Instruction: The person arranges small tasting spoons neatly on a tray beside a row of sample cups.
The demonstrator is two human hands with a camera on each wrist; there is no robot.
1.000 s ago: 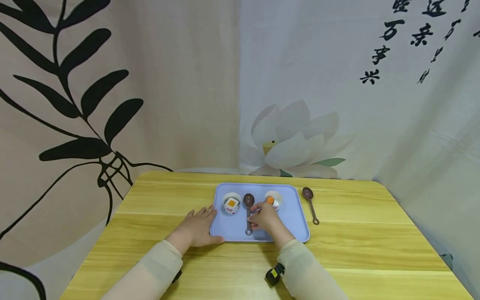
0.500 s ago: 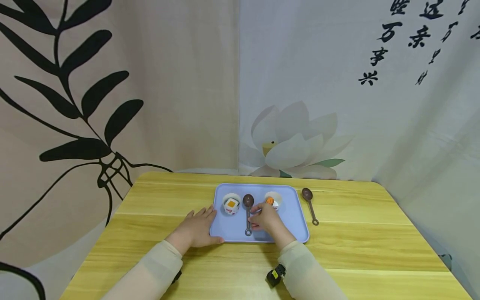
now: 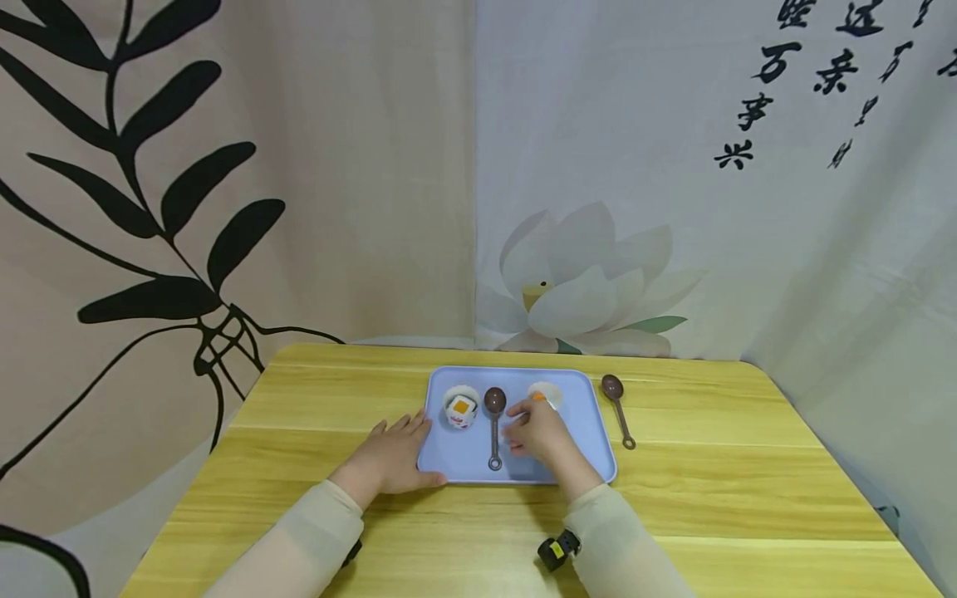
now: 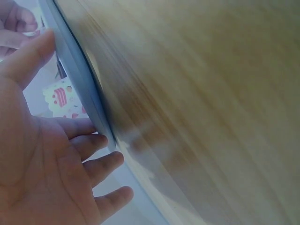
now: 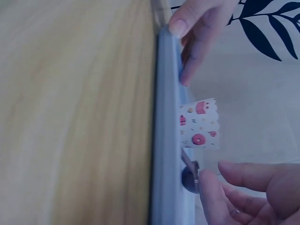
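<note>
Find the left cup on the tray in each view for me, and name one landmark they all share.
Head: the cup is slightly left of and below the picture's centre, on the tray.
Left wrist: the cup is toward the left, just above mid-height, beside the left hand.
Right wrist: the cup is right of centre, near mid-height, sideways in the picture.
Shared landmark: the left hand, visible in all three.

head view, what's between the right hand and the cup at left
In the head view, a brown spoon lies between the right hand and left cup, on the tray.
</note>
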